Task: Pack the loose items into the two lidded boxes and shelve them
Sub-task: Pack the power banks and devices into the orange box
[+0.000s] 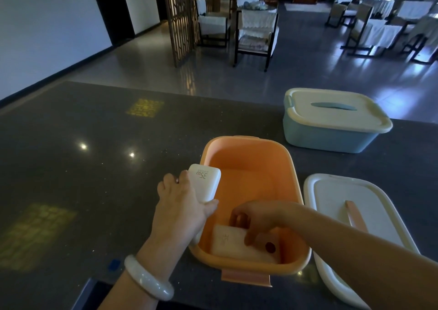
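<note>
At the left rim of the orange box (294,172): left grip (180,205) wrapped round a white power bank (206,182), long axis pointing away and slightly right, far end over the cavity. Bare box floor right of and below that grip. Nearer in, right grip (256,219) curled onto a second power bank (234,243) (flat on the floor). Likely just a short tip rightward, down.

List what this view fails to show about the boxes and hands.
- Blue box contents: head view, it is closed.
- Right hand grip on the pack in the orange box: head view, fingertips shadowed, partly behind it.
- Loose lid: head view, forearm crosses it, bottom edge cuts it.
</note>
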